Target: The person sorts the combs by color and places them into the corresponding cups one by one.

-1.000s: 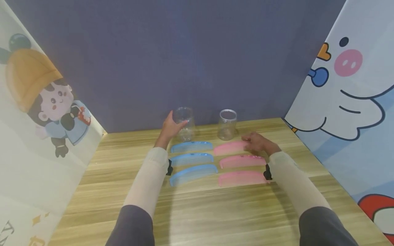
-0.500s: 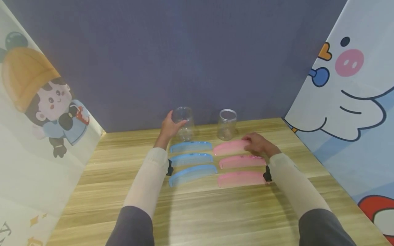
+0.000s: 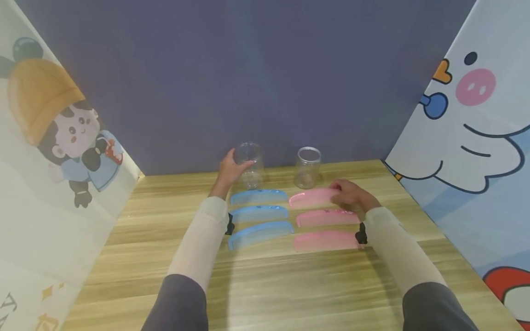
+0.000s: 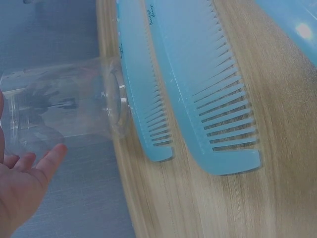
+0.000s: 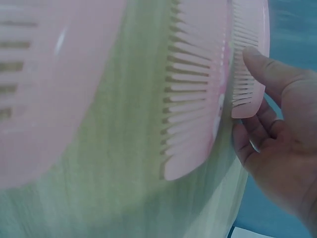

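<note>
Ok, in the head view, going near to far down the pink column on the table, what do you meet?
Nearest pink comb → middle pink comb → far pink comb, its right end held by the right hand → right clear jar, standing near the blue wall.

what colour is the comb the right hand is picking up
Pink. The right hand pinches the far pink comb; the head view shows it best.

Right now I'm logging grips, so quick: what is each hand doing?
Left hand: holds the left clear jar.
Right hand: pinches the end of the far pink comb.
</note>
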Tool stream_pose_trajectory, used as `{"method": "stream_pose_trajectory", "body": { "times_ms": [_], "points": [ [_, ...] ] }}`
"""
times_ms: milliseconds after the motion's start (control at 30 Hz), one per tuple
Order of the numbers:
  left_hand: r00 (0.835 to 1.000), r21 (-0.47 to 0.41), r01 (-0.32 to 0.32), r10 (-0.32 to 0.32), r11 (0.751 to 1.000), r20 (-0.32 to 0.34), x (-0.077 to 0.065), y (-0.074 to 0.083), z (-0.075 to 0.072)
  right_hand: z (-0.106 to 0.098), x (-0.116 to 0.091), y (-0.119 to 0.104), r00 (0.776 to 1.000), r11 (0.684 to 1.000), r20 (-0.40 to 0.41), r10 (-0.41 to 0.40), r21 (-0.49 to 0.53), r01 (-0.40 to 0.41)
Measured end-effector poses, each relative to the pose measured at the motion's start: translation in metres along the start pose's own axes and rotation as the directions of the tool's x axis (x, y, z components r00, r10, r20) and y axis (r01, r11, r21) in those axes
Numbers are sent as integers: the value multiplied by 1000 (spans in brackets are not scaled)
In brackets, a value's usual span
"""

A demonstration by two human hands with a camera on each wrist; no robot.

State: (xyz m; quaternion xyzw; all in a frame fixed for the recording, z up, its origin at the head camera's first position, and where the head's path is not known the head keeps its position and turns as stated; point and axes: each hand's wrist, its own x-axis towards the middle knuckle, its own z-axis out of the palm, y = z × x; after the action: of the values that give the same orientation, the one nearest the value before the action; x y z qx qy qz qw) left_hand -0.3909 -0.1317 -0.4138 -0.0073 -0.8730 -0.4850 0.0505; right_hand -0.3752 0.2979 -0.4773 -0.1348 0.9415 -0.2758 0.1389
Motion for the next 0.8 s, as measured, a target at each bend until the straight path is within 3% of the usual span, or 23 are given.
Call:
{"method": "stream_pose_trajectory", "body": {
  "times_ms": [533,800],
  "points": [
    [1000,17,-11,11,1000,-16,2,-1,2,-10,-8,3,998,999,45,38,36,-40],
    [1000,7,-22,22,1000,-2,4,-4,1,-12,-11,8,999,1000,50,-4,2,4]
  ]
}}
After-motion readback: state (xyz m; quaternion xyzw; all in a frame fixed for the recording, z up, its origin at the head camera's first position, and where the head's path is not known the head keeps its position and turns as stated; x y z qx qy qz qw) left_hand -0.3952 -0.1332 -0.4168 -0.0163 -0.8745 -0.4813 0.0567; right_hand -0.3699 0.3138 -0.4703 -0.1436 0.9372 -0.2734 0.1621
